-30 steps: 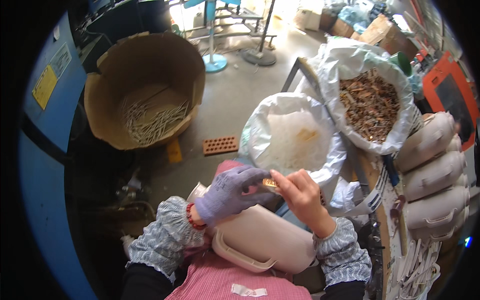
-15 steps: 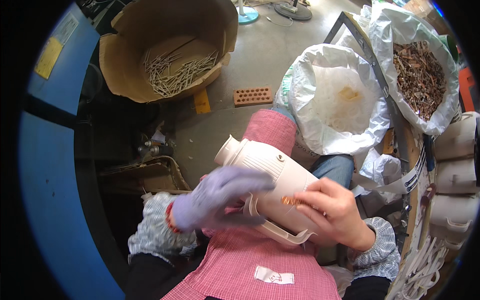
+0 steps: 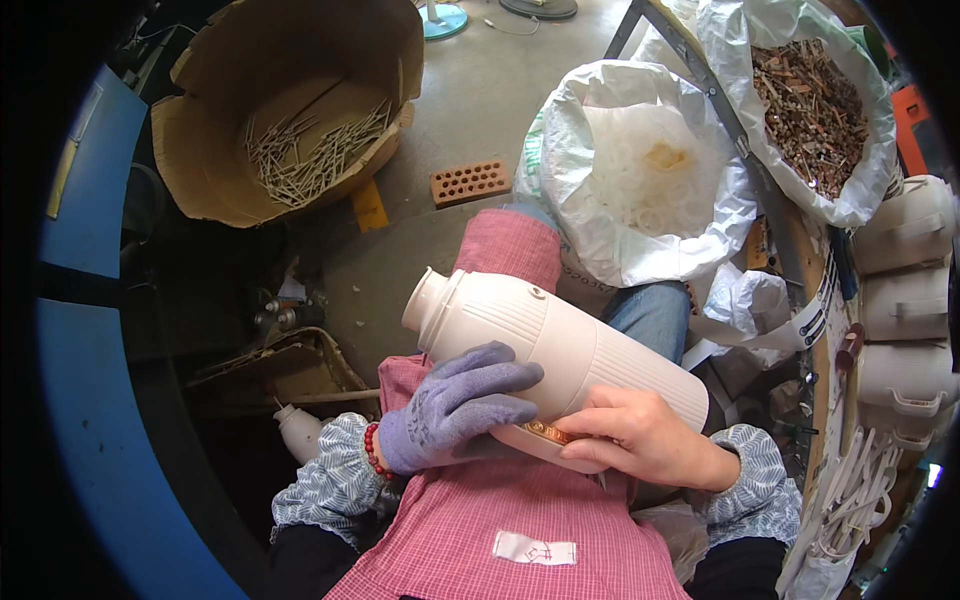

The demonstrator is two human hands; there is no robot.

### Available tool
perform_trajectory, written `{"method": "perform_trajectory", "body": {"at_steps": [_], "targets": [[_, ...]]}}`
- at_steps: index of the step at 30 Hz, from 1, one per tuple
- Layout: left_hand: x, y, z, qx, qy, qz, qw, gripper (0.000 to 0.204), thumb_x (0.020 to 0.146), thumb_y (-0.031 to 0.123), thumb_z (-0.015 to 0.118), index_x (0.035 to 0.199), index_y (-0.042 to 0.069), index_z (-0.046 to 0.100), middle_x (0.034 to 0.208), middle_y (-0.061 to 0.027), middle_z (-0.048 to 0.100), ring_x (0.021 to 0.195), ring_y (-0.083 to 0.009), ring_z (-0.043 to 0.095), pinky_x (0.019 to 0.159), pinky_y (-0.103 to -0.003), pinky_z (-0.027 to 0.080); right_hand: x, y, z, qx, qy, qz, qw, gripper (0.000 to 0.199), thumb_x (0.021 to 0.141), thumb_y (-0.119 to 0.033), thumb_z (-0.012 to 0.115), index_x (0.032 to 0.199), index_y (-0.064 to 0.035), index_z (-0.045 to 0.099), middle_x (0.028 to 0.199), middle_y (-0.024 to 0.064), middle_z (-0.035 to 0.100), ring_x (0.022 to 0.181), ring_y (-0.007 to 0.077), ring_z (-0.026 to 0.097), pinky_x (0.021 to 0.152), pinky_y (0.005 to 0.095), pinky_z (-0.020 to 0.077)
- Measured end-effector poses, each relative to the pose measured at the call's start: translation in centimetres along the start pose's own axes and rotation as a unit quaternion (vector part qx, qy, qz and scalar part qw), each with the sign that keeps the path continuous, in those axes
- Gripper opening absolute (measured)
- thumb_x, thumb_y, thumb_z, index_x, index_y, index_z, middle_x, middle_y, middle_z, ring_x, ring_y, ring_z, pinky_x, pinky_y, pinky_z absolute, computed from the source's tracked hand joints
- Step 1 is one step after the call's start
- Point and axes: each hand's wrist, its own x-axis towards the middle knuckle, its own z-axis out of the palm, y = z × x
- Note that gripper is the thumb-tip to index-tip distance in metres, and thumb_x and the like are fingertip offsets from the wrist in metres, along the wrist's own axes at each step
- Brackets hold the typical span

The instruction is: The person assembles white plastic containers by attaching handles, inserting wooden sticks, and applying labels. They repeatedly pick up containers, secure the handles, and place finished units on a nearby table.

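**Flask shell across your lap, both hands on its base end**

Your left hand (image 3: 455,405), in a purple knit glove, grips the underside of the cream ribbed flask shell (image 3: 555,360). Your bare right hand (image 3: 640,440) closes round the base end, fingers at a small copper-coloured piece (image 3: 548,432) on its lower edge. The shell lies tilted across your pink checked apron (image 3: 520,520), neck pointing up and away to your left.

This looks like the fitting step: you seem to be seating that piece. The next move likely calls for a steady left grip and precise right fingertips.

Past your knees, on the concrete floor (image 3: 480,90), stand a white sack of pale rings (image 3: 640,170), a sack of brown metal parts (image 3: 815,95), a cardboard box of thin rods (image 3: 300,100) and a brick (image 3: 470,182). More cream shells (image 3: 905,290) stack at your right.
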Motion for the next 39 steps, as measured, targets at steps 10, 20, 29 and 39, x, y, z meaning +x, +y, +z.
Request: {"method": "perform_trajectory", "body": {"at_steps": [10, 20, 29, 39], "targets": [[4.1, 1.6, -2.0, 0.152, -0.130, 0.080, 0.977, 0.050, 0.064, 0.027, 0.077, 0.110, 0.011, 0.066, 0.097, -0.0033, 0.064, 0.087, -0.0177, 0.064, 0.093, -0.043, 0.049, -1.0, 0.9, 0.6, -0.144, 0.103, -0.122, 0.977, 0.034, 0.079, -0.024, 0.071, 0.105, -0.0037, 0.064, 0.083, 0.0097, 0.060, 0.074, 0.0260, 0.060, 0.069, 0.0361, 0.0493], [11.4, -1.2, -1.1, -0.084, -0.097, -0.132, 0.983, 0.062, 0.074, 0.032, 0.075, 0.124, 0.001, 0.055, 0.126, -0.0202, 0.052, 0.120, -0.0344, 0.049, 0.105, -0.043, 0.036, -12.3, 3.9, -3.6, -0.053, 0.378, -0.003, 0.924, 0.034, 0.081, -0.024, 0.072, 0.104, -0.0001, 0.063, 0.085, 0.0135, 0.066, 0.076, 0.0285, 0.066, 0.068, 0.0354, 0.0512], [15.7, -3.0, 7.4, -0.028, -0.210, -0.061, 0.975, 0.034, 0.097, 0.028, 0.045, 0.108, -0.003, 0.055, 0.104, -0.0144, 0.058, 0.099, -0.0255, 0.055, 0.091, -0.037, 0.042, -18.7, 6.8, 2.1, 0.037, 0.510, 0.167, 0.843, 0.031, 0.090, -0.029, 0.066, 0.108, -0.0034, 0.064, 0.088, 0.0151, 0.068, 0.079, 0.0257, 0.068, 0.071, 0.0320, 0.0511], [15.1, -18.1, 9.6, -0.362, -0.140, -0.303, 0.870, 0.039, 0.102, 0.030, 0.037, 0.123, 0.001, 0.054, 0.122, -0.0099, 0.055, 0.112, -0.0216, 0.052, 0.099, -0.036, 0.039, -53.0, 17.9, 40.1, -0.188, 0.529, 0.823, 0.084, 0.046, 0.089, -0.038, 0.060, 0.102, 0.0055, 0.064, 0.100, 0.0237, 0.067, 0.093, 0.0426, 0.062, 0.085, 0.0497, 0.0455]]}}
